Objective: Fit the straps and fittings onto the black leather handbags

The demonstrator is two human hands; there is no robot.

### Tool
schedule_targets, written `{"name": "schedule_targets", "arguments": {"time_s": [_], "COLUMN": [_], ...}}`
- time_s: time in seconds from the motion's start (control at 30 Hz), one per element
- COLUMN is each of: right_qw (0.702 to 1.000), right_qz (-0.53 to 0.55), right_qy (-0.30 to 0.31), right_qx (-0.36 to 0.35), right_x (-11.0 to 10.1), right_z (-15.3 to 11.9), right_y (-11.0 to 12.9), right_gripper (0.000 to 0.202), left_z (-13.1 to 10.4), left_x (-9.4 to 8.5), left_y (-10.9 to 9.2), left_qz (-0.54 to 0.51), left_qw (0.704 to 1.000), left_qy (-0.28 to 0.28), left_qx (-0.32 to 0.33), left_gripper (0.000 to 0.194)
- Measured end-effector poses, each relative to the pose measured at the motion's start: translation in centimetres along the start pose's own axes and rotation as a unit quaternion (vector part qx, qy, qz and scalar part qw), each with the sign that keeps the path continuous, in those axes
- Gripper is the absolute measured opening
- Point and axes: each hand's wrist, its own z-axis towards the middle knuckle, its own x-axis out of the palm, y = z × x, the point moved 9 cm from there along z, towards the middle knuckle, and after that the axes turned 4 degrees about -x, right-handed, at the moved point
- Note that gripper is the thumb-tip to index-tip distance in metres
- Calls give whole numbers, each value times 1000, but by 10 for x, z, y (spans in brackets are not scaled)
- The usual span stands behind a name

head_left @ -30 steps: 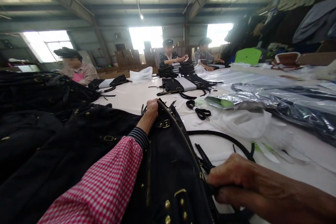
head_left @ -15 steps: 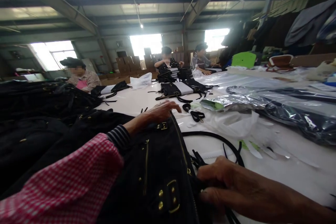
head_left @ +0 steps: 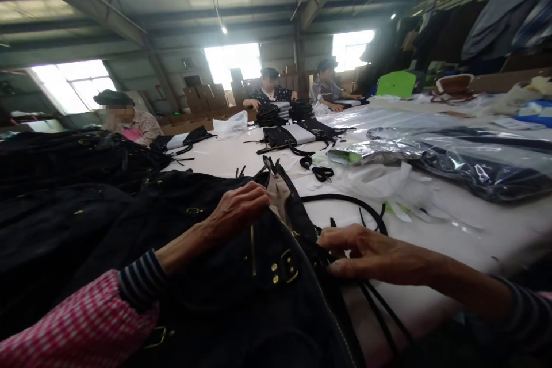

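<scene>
A black handbag (head_left: 263, 293) with gold buckles and a gold zip lies in front of me. Its zipped top is parted at the far end, where beige lining (head_left: 279, 192) shows. My left hand (head_left: 241, 204) has its fingers curled over the near-side edge of that opening, gripping it. On the other edge, my right hand (head_left: 371, 253) pinches the black fabric beside the zip, thumb below and fingers above. Thin black straps hang beneath the right hand, and a thicker black handle (head_left: 353, 200) curves out behind it on the white table.
More black bags (head_left: 64, 167) are heaped at the left. A coiled black strap (head_left: 317, 169) and a folded bag (head_left: 287, 135) lie ahead. Clear plastic wrapping (head_left: 487, 161) covers dark items at the right. Several people sit across the table (head_left: 233, 152).
My left hand has come back from the bag's far end to the middle of its edge. The bag's top has spread apart, showing lining. My right hand still holds the other side.
</scene>
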Motion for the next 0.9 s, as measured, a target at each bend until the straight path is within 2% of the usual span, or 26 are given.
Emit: {"name": "schedule_targets", "arguments": {"time_s": [0.13, 0.27, 0.37, 0.47, 0.57, 0.63, 0.7, 0.77, 0.83, 0.9], "right_qw": [993, 973, 966, 973, 987, 961, 922, 915, 935, 958], "right_qz": [119, 218, 211, 150, -52, -239, -367, -395, -353, -277], "right_qy": [24, -69, -147, -172, -154, -140, -123, -81, -3, 54], "right_qx": [8, 6, -1, -10, -14, -17, -18, 0, 30, 57], "right_x": [23, 36, 31, 15, -3, -10, -7, -1, 5, -1], "right_z": [0, 9, 16, 21, 20, 15, 6, -4, -14, -22], "right_y": [4, 6, 9, 28, 62, 81, 86, 70, 42, 21], "right_gripper": [36, 33, 27, 23, 14, 8, 5, 13, 16, 23], "left_z": [-2, -2, -2, -4, -5, -5, -6, -7, -8, -8], "left_x": [-6, -12, -18, -25, -29, -26, -17, -3, 13, 27], "left_y": [9, 16, 20, 28, 34, 31, 22, 9, -5, -19], "left_qz": [-36, -68, -76, -87, -98, -96, -83, -59, -24, 13], "left_qw": [999, 996, 994, 991, 990, 992, 996, 998, 996, 992], "left_qy": [-9, -35, -56, -71, -65, -44, -9, 34, 82, 127], "left_qx": [-9, -38, -60, -76, -79, -64, -40, -16, 6, 26], "left_gripper": [19, 19, 21, 22, 22, 20, 19, 19, 20, 21]}}
